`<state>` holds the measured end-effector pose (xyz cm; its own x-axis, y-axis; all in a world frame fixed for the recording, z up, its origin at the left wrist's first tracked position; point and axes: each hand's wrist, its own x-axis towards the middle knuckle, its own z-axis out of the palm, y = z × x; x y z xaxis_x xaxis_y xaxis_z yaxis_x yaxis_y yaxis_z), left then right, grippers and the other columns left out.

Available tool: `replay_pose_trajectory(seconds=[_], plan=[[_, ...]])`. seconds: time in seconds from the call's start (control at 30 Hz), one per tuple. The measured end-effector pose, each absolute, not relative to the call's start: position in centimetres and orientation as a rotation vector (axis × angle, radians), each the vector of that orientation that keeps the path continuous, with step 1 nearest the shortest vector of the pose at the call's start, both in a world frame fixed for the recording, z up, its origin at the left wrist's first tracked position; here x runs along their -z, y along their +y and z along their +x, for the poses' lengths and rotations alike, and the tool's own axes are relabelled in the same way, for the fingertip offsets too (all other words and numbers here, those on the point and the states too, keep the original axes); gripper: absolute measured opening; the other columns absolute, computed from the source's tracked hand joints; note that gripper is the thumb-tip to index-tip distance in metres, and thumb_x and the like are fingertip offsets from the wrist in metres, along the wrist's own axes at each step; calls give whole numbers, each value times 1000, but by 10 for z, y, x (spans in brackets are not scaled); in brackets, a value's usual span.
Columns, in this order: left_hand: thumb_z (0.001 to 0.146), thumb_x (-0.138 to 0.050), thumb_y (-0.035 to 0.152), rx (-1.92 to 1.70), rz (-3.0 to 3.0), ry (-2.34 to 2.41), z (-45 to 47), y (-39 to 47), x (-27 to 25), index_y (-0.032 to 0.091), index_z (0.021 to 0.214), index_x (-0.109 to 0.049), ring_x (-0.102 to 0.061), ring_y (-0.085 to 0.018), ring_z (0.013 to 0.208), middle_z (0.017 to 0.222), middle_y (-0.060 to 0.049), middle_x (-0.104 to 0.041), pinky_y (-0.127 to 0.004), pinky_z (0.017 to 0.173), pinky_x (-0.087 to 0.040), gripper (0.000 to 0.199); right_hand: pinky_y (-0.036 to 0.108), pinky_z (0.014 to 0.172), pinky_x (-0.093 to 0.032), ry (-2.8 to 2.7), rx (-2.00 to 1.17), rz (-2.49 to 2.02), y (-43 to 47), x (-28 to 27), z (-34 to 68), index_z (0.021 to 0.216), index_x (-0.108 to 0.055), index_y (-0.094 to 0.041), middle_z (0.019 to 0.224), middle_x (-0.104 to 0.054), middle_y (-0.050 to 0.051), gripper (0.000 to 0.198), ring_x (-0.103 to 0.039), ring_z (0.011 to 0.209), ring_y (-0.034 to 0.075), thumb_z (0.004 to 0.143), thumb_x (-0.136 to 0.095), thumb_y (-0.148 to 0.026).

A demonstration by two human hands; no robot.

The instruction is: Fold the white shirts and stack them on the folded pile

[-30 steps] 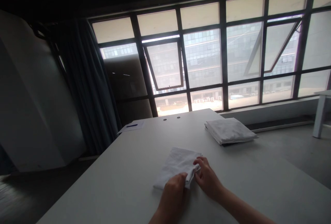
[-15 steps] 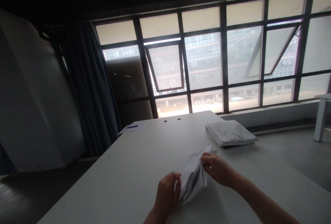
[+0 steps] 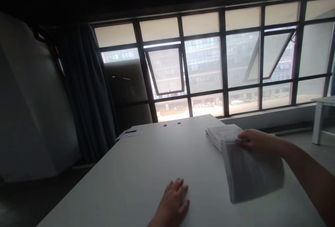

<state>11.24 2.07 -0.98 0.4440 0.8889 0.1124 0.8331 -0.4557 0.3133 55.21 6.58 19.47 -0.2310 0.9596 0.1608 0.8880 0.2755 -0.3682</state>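
My right hand [image 3: 251,141] pinches the top edge of a folded white cloth [image 3: 252,173], which hangs down on the right, slightly blurred by motion. Behind it lies a stack of folded white cloth [image 3: 218,132], partly hidden by the hanging one and by my hand. My left hand [image 3: 174,199] rests palm down on the white table [image 3: 151,160] with its fingers apart, holding nothing.
At the table's far left corner, a pen [image 3: 131,131] lies on a sheet of paper [image 3: 137,133]. Two round cable holes [image 3: 179,123] sit near the far edge. A dark curtain [image 3: 87,90] hangs at left, and another white table [image 3: 319,115] stands at right.
The cloth, bunched on the table between both hands before, now hangs flat from my right hand, farther right by the stack. My left hand has let go and lies flat on the table.
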Motion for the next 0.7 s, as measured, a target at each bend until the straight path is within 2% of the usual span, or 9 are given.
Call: replay_pose_trajectory(seconds=[0.13, 0.23, 0.33, 0.43, 0.5, 0.6, 0.7], plan=[[94, -57, 50, -346, 2466, 1505, 110, 26, 11, 34, 147, -54, -36, -27, 151, 161, -5, -44, -50, 129, -23, 55, 32, 71, -46, -2033, 70, -1646, 132, -220, 578, 101, -78, -17, 97, -75, 15, 39, -68, 81, 24, 97, -52, -46], [94, -58, 50, -345, 2463, 1504, 110, 28, 13, 34, 147, -54, -36, -27, 151, 161, -5, -44, -50, 129, -23, 55, 36, 88, -45, -1857, 265, -1708, 171, -210, 586, 121, -73, -13, 121, -70, 22, 41, -64, 105, 29, 100, -46, -35], [93, -59, 49, -357, 2468, 1490, 110, 29, 14, 34, 146, -55, -37, -28, 151, 161, -6, -45, -50, 128, -23, 55, 37, 99, -42, -1778, 272, -1881, 188, -160, 579, 127, -69, -10, 131, -65, 23, 40, -60, 118, 30, 98, -46, -25], [93, -60, 47, -380, 2471, 1490, 111, 29, 15, 34, 145, -56, -38, -29, 150, 160, -6, -46, -51, 128, -24, 54, 47, 91, -46, -1756, 179, -2072, 183, -93, 560, 107, -74, -9, 111, -70, 25, 29, -65, 103, 36, 89, -58, -24], [93, -60, 48, -380, 2469, 1497, 112, 29, 14, 34, 145, -56, -39, -29, 149, 160, -6, -46, -52, 128, -24, 54, 51, 88, -46, -1743, 168, -2137, 172, -54, 543, 103, -73, -8, 112, -68, 26, 26, -64, 103, 39, 87, -57, -22], [92, -60, 49, -372, 2468, 1512, 114, 28, 12, 34, 144, -57, -39, -30, 149, 160, -5, -46, -53, 128, -25, 54, 54, 97, -42, -1768, 227, -2093, 154, -16, 509, 121, -67, -10, 126, -62, 26, 36, -57, 117, 40, 91, -50, -20], [93, -59, 49, -371, 2469, 1519, 115, 25, 8, 34, 143, -58, -40, -30, 149, 159, -6, -47, -53, 127, -26, 53, 51, 107, -37, -1859, 240, -1982, 136, 1, 466, 128, -63, -15, 136, -57, 20, 40, -51, 127, 36, 91, -50, -20]])
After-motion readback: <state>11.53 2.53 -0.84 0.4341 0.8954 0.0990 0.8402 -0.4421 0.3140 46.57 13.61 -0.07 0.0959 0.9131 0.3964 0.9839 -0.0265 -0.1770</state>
